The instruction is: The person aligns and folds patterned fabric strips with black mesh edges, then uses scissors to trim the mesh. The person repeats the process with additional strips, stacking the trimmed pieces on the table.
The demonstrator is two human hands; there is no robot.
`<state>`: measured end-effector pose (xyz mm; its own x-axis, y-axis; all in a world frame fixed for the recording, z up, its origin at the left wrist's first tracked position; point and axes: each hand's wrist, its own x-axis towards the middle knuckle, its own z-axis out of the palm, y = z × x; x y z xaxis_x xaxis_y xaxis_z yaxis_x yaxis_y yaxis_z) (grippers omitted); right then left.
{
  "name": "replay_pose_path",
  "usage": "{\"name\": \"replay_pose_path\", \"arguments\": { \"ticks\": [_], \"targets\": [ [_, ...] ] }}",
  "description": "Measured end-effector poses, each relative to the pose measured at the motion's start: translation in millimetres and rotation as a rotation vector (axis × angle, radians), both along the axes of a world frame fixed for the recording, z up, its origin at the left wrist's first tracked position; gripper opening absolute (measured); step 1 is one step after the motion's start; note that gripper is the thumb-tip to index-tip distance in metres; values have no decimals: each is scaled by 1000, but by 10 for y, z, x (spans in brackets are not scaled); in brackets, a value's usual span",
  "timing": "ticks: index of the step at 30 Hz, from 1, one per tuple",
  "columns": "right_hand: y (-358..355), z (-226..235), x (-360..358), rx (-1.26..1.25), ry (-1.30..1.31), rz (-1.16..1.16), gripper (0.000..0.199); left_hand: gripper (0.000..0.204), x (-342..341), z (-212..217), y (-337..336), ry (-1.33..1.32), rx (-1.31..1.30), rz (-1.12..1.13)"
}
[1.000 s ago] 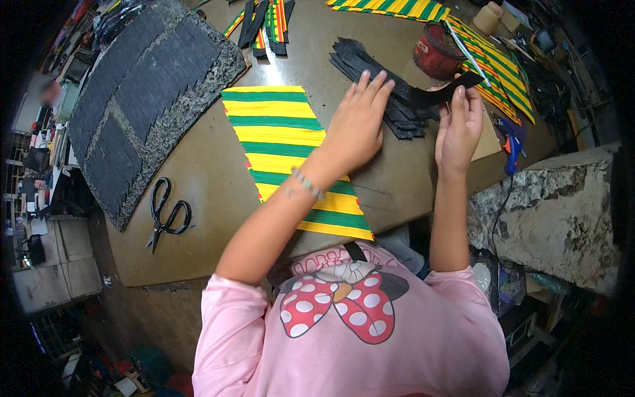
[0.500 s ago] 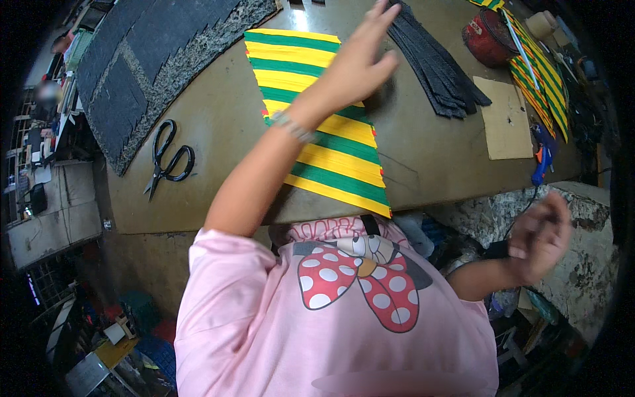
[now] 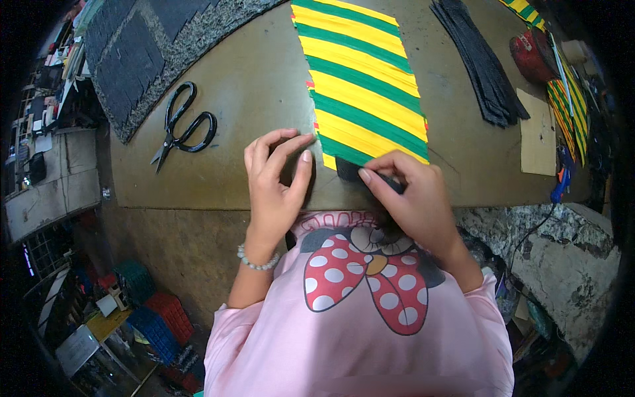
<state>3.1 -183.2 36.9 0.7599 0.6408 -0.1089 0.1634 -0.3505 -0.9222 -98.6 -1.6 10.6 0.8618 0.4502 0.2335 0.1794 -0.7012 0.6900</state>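
A stack of yellow and green diagonally striped strips (image 3: 364, 73) lies on the table, with bits of red along its sides. At its near edge my right hand (image 3: 417, 195) pinches a black strip (image 3: 348, 170) between thumb and fingers. Part of that strip touches the stack's near edge, and the rest is hidden by the hand. Beside the near left corner, my left hand (image 3: 278, 173) is curved with its fingers apart and nothing in it.
Black-handled scissors (image 3: 173, 140) lie on the brown table (image 3: 258, 86) to the left, below a rough dark slab (image 3: 132, 66). At right are several black strips (image 3: 483, 73), a cardboard piece (image 3: 537, 139), a red tin (image 3: 532, 56) and a blue glue gun (image 3: 562, 178).
My left hand has come back from across the striped stack to its near left corner. From off the table's edge, my right hand has moved in and now holds a black strip.
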Motion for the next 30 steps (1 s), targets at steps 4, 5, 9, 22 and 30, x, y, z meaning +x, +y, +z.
{"name": "replay_pose_path", "arguments": {
  "ticks": [4,5,9,22,30],
  "targets": [
    [278,-174,25,-32,91,-28,16,23,4,-84,-45,19,8,49],
    [306,-205,26,-2,57,-26,16,23,1,-100,-39,16,12,47],
    [321,-279,18,-21,42,-37,15,24,-20,-132,-2,11,-45,43],
    [339,-263,-11,-92,54,-67,15,33,43,-141,-49,92,69,49],
    [307,-269,32,-118,88,-27,15,35,57,-141,-53,109,102,46]
  ]
}}
